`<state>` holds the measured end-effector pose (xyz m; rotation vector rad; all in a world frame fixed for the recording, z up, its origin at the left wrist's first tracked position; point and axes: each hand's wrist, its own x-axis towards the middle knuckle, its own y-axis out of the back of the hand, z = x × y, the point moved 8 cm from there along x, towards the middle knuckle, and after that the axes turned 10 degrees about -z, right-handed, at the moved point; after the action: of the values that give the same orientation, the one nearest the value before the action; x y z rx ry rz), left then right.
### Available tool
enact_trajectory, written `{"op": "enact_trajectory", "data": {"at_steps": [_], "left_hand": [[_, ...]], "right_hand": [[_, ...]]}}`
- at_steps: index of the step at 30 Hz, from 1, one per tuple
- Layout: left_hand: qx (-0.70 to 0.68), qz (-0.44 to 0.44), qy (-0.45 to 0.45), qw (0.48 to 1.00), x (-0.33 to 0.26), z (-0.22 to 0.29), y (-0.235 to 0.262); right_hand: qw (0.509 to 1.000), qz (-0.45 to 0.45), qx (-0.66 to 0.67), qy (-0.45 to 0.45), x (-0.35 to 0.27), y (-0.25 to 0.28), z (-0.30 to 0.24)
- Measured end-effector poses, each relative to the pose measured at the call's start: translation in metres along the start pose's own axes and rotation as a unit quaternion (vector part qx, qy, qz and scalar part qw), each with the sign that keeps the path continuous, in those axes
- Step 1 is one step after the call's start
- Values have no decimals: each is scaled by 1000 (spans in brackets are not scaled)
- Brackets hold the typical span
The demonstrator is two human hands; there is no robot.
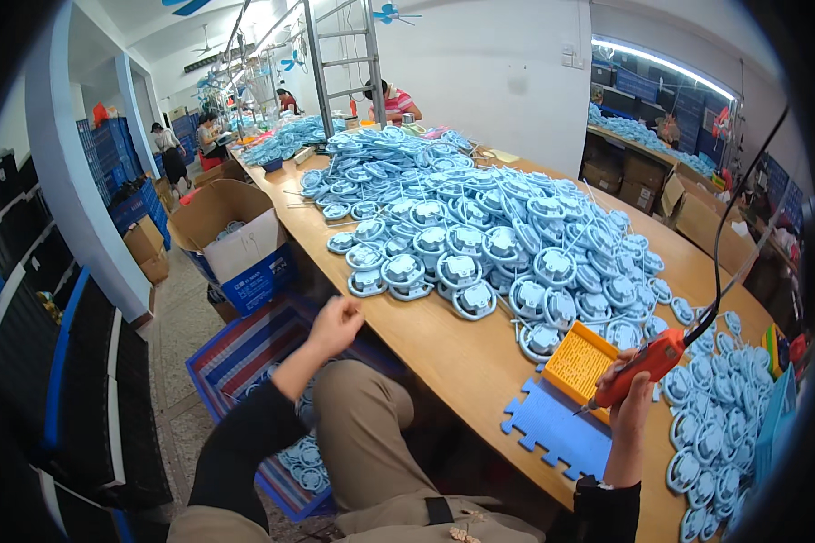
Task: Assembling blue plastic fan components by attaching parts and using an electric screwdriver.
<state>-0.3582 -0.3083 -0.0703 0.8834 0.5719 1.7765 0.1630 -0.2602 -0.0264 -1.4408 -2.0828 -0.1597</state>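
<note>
My right hand is wrapped round a red electric screwdriver, whose thin bit slants down over a blue foam mat with jigsaw edges. Touching the mat's far side is a yellow tray with a gridded bottom, partly behind the screwdriver. My left hand hovers by the table's left edge with its fingers curled in; whatever it may hold is hidden. Nearest to it on the table lie light-blue ring-shaped plastic parts, the rim of a large pile.
A second heap of the blue parts lies right of the mat beside a teal bin. Left of the wooden table stand an open carton and a striped sack holding more parts. A ladder and several people are farther back.
</note>
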Motion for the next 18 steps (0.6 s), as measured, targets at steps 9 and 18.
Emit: {"op": "enact_trajectory", "data": {"at_steps": [9, 18], "left_hand": [[128, -56, 85, 986, 175, -122, -37], [126, 10, 74, 989, 177, -109, -76]], "right_hand": [[997, 38, -46, -45, 14, -3, 20], [996, 28, 24, -80, 14, 13, 21]]}}
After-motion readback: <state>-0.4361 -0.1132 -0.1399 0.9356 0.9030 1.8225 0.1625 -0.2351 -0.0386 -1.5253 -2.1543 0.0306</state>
